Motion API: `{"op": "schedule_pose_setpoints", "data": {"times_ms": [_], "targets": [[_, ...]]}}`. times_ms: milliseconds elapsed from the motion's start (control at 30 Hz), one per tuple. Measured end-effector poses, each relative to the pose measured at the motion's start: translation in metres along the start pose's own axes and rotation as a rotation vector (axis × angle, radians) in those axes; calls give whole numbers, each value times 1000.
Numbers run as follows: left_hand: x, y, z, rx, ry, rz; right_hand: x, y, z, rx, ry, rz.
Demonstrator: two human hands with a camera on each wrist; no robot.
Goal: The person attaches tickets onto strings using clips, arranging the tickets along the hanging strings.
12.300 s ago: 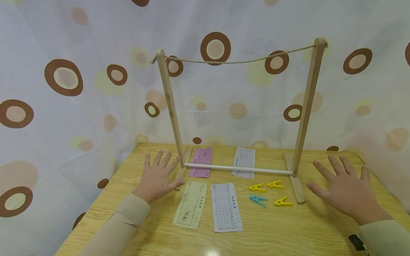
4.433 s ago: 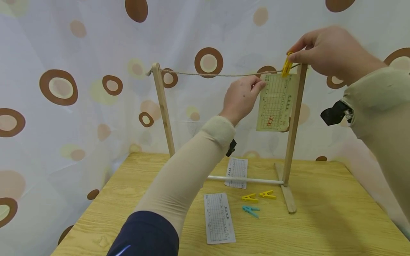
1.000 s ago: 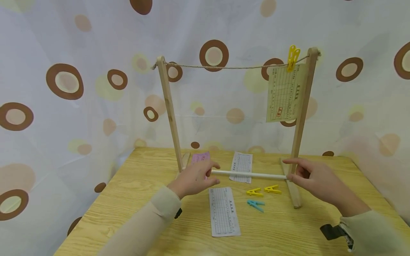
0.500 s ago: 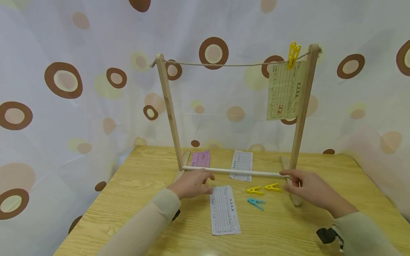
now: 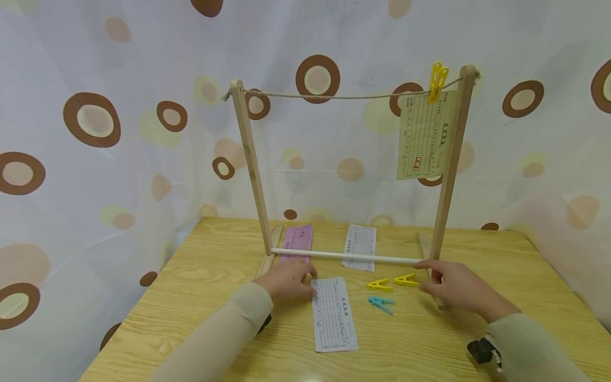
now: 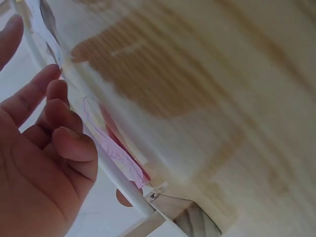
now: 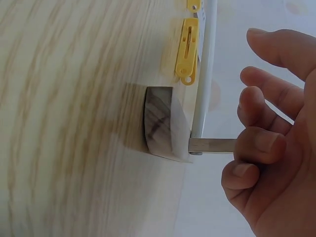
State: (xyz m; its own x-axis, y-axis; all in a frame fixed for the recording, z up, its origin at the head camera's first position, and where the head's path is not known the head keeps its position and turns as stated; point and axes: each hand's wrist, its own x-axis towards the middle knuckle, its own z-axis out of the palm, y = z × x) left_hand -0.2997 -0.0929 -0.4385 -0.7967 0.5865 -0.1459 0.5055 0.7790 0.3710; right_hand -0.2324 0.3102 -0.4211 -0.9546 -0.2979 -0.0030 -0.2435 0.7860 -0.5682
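Note:
In the head view my left hand (image 5: 288, 280) is just above the table, fingertips by the upper left corner of a white printed slip (image 5: 334, 315). Nothing is between its loosely bent fingers (image 6: 74, 145). My right hand (image 5: 460, 289) hovers in front of the rack's right foot, thumb and index finger apart near a yellow clothespin (image 5: 406, 280); it also holds nothing. Beside that lie another yellow clothespin (image 5: 380, 285) and a blue clothespin (image 5: 381, 304). A pale green slip (image 5: 422, 138) hangs from the rope (image 5: 334, 97), clipped by a yellow clothespin (image 5: 436, 85) near the right post.
The wooden rack's left post (image 5: 250, 164) and right post (image 5: 453, 164) stand upright, joined low by a white rod (image 5: 329, 255). Behind the rod lie a pink slip (image 5: 298, 239) and a second white slip (image 5: 361, 239). A dotted curtain (image 5: 143, 159) backs the table (image 5: 200, 260).
The green slip, earlier on the table, now hangs from the rope under a yellow clothespin. Both hands have since come down; in the last second the right shifted left toward the clothespins.

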Motion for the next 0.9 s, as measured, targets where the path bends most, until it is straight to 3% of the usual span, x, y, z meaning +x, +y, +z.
{"op": "schedule_pose_setpoints", "data": {"times_ms": [667, 900], "targets": [[4, 15, 4, -10, -77, -125, 11, 10, 16, -45, -28, 22], [3, 14, 2, -7, -76, -119, 16, 13, 16, -62, -45, 24]]}}
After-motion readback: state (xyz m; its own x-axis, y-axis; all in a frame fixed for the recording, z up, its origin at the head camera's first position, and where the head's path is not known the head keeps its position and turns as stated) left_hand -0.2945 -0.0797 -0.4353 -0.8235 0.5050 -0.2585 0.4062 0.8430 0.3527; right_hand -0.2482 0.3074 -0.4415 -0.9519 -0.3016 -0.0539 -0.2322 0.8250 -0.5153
